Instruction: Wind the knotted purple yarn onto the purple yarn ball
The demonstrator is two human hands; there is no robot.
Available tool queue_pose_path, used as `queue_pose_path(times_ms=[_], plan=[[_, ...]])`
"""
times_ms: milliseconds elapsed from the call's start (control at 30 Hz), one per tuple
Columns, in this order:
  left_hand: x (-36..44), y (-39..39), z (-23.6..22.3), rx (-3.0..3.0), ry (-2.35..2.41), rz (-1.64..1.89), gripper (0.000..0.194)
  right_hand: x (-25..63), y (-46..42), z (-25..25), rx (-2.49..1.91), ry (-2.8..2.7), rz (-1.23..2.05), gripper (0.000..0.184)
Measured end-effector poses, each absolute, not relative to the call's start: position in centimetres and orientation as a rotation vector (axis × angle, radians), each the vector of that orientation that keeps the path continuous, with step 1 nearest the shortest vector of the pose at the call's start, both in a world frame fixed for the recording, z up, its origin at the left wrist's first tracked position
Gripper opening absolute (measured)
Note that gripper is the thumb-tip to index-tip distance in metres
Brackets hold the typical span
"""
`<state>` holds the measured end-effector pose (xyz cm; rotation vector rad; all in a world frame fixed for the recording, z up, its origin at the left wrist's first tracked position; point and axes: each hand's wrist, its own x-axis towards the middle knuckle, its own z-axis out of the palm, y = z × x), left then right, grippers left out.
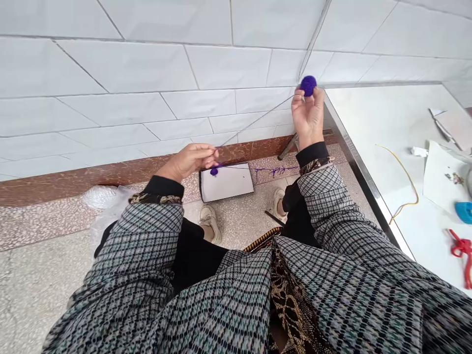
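Right hand [308, 117], 1 o'clock: fingertips closed round purple yarn ball [309, 85], round and compact, wound part done. Left hand [194, 158], 10 o'clock: fingertips pinching strand [258, 119], taut up to ball. Not wound in: crinkled loose yarn [278, 171] at white box [230, 184]'s 3 o'clock side, small purple clump [214, 171] toward its 11 o'clock corner. Amount left looks modest, full length can't tell

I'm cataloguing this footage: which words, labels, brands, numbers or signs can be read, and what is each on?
No text can be read.
Sheet on the table: small dark and coloured marks, too small to make out.
White box: a tiny dark mark, too small to tell.
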<state>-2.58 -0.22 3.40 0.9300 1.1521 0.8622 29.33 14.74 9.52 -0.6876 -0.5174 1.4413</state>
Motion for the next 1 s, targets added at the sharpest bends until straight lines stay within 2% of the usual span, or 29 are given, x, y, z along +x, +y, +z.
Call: queue_pose_path(times_ms=[133, 233, 367, 533, 633, 700, 800, 900, 1000], plan=[[-8.7, -1.8, 1.6, 0.896, 1.453, 0.861, 0.012, 31.8, 15.9, 8.5, -0.776, -0.484, 1.387, 0.016], [-12.7, -2.8, 0.0, 0.862, 1.622, 0.852, 0.019, 31.7, 15.9, 7.6, -0.853, -0.7, 1.411, 0.021], [-14.2, -2.8, -2.1, 1.035, 1.618, 0.603, 0.032, 30.6, 14.9, 8.3, -0.837, -0.852, 1.495, 0.026], [-11.8, -1.3, -3.8, 1.167, 1.612, 0.539, 0.031, 30.3, 13.7, 10.4, -0.642, -0.762, 1.469, 0.014], [-10.3, -0.6, -4.6, 1.192, 1.684, 0.547, 0.026, 29.4, 12.6, 10.4, -0.708, -0.877, 1.56, 0.006], [-9.3, -0.3, -4.9, 1.199, 1.711, 0.548, 0.02, 27.8, 11.6, 9.8, -0.832, -1.018, 1.745, 0.014], [-7.2, 0.4, -4.3, 1.199, 1.746, 0.582, 0.017, 25.0, 10.1, 8.5, -0.92, -1.178, 1.937, 0.015], [-3.1, 1.6, -2.4, 1.196, 1.625, 0.846, 0.026, 22.9, 8.9, 7.7, -0.942, -1.33, 2.074, 0.013], [2.1, 2.8, 0.0, 1.043, 1.276, 1.212, 0.036, 22.0, 8.2, 7.6, -0.966, -1.391, 2.171, 0.011]])
